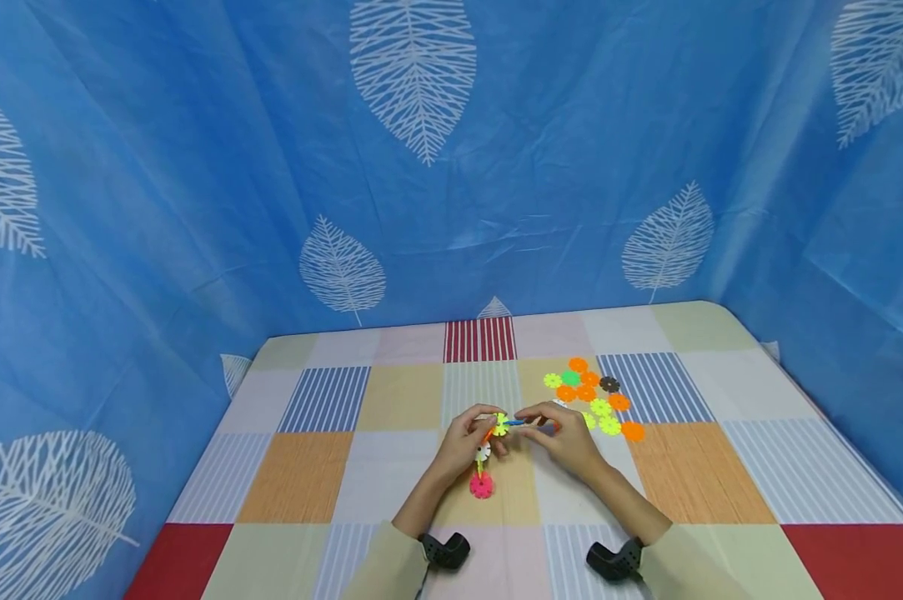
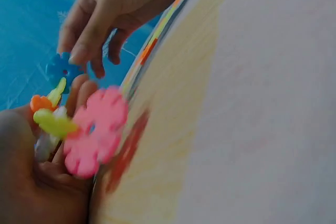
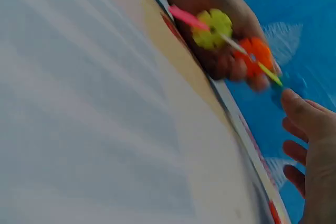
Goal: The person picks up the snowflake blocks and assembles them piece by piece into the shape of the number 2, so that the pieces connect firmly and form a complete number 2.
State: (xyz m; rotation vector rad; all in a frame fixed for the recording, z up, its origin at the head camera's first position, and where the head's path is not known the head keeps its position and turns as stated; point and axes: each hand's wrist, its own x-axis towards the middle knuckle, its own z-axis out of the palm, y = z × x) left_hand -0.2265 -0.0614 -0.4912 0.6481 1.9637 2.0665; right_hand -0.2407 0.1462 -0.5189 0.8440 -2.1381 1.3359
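My left hand [image 1: 462, 442] holds a chain of interlocking plastic snowflake discs over the table. A pink disc [image 2: 97, 129] forms its near end, joined to a yellow-green disc [image 3: 212, 27]. Further along come a white disc [image 1: 484, 452], an orange disc [image 3: 255, 53] and another yellow-green disc [image 1: 501, 424]. Between the thumb and fingers of my right hand [image 1: 571, 437] is a blue disc [image 2: 63, 71]. Its edge meets the yellow-green disc at the chain's far end; how deep the slots sit together I cannot tell.
Loose discs lie beyond my right hand: several orange discs [image 1: 619, 402], several yellow-green discs [image 1: 600, 407], a green disc [image 1: 570, 377] and a black disc [image 1: 609, 384]. A patchwork cloth [image 1: 391, 475] covers the table. Blue curtains [image 1: 496, 208] with white leaves enclose its back and sides.
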